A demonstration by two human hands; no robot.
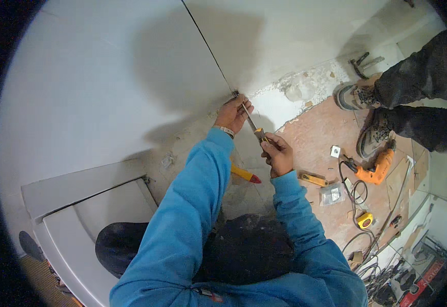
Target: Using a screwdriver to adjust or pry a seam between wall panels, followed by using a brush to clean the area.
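My right hand is closed around the yellow-and-black handle of a screwdriver. Its metal shaft slants up and left to my left hand. The left fingers are bent together near the screwdriver's tip, by a small dark metal piece at the bottom of a thin black gap in the white wall panel. Whatever lies between those fingers is too small and covered to make out. Beneath my left sleeve, a yellow tool with a red end shows in part.
On the reddish floor at right lie a yellow bar-shaped tool, a clear plastic packet, an orange corded drill and a tape measure. Another person's shoe stands close by. A pale panel is at lower left.
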